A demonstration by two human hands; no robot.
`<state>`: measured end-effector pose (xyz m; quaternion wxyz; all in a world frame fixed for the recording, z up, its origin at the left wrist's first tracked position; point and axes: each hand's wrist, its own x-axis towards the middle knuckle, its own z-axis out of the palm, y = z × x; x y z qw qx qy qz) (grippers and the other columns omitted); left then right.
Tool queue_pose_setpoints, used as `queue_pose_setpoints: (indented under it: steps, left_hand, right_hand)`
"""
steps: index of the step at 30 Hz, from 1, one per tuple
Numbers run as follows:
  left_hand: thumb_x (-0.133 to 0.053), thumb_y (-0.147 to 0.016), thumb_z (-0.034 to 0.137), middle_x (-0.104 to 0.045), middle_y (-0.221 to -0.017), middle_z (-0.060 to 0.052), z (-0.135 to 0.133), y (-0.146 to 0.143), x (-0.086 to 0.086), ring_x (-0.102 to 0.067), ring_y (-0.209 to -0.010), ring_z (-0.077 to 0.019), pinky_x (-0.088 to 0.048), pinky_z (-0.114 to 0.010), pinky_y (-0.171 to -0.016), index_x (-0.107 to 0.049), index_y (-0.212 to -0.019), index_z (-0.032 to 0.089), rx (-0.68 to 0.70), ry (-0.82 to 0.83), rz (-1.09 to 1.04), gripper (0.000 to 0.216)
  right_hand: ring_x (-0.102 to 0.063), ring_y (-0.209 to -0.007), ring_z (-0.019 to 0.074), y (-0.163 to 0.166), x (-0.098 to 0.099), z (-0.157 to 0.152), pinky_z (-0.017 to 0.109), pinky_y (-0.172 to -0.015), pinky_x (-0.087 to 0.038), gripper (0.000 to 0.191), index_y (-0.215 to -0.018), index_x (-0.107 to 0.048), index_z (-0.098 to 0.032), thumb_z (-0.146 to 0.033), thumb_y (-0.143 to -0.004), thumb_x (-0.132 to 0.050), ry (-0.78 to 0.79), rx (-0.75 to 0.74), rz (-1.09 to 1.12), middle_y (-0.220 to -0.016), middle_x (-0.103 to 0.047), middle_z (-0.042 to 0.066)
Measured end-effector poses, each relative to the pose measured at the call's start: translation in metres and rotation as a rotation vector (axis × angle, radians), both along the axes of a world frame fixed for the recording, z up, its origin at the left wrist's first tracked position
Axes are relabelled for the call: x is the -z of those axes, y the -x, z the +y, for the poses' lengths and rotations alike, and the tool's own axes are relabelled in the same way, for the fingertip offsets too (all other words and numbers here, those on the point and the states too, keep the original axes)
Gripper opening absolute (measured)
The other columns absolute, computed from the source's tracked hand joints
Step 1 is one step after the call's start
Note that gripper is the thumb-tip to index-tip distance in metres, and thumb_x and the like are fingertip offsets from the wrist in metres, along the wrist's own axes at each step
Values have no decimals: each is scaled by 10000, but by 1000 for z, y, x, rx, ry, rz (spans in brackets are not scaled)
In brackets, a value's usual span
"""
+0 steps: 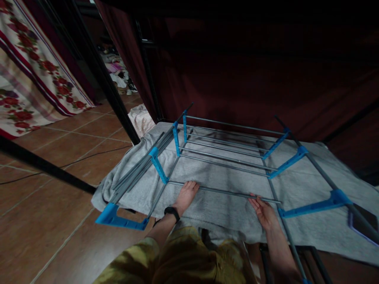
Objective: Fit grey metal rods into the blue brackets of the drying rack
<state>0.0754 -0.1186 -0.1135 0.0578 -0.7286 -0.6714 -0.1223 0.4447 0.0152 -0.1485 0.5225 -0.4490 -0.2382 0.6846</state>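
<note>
A partly built rack of grey metal tubes with blue plastic brackets lies on a grey blanket. One loose-looking grey tube [225, 191] crosses the rack near me. My left hand [187, 193] wraps over it close to its left end, which meets a blue bracket [160, 167]. Near the other end, my right hand [262, 209] pinches the same tube with thumb and fingers. That right end lies beside the blue bracket [314, 205] and appears apart from its socket. Farther back, several crossbars [231, 146] span the two sides.
Several spare tubes [145, 161] lie bundled on the left of the grey blanket [207, 221]. A phone [364, 223] rests at the right. Black bed-frame posts [109, 79] stand left, and a dark red curtain [237, 86] hangs behind. A cable [74, 161] crosses the tiled floor.
</note>
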Motion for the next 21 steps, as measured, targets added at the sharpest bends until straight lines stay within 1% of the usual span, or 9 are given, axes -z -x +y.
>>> queue_pose_setpoints:
  steps: [4,12,18,21]
  left_hand:
    - [-487,-971,110,-631,-1054,-71,0,0,0,-578,-1000,-220,-479,-376,-917,-636,-1150,186,-12,16,-11,245]
    - [-465,-977,104,-637,-1100,-80,-2,-1,-2,-577,-1030,-222,-474,-377,-952,-610,-1243,175,-11,14,-10,311]
    - [-464,-976,110,-638,-1089,-77,-1,-1,-3,-576,-1026,-222,-474,-375,-937,-619,-1215,184,-15,25,-23,295]
    - [-462,-974,110,-637,-1079,-79,0,-1,-4,-577,-1022,-222,-473,-380,-939,-629,-1193,186,-17,34,-31,285]
  right_hand:
    - [-743,-888,197,2,-2,-1,332,-864,-648,262,-804,-718,-177,-192,-604,-887,0,19,-1,-890,-774,54]
    - [-738,-820,184,4,-4,-1,334,-819,-661,279,-760,-692,-200,-211,-589,-912,20,51,-8,-818,-754,10]
    - [-728,-782,168,6,-4,-1,303,-798,-658,322,-700,-665,-201,-262,-549,-942,20,64,-22,-785,-736,-1]
    - [-729,-790,173,7,-5,-2,303,-803,-658,326,-695,-670,-192,-258,-536,-947,34,71,-23,-772,-733,5]
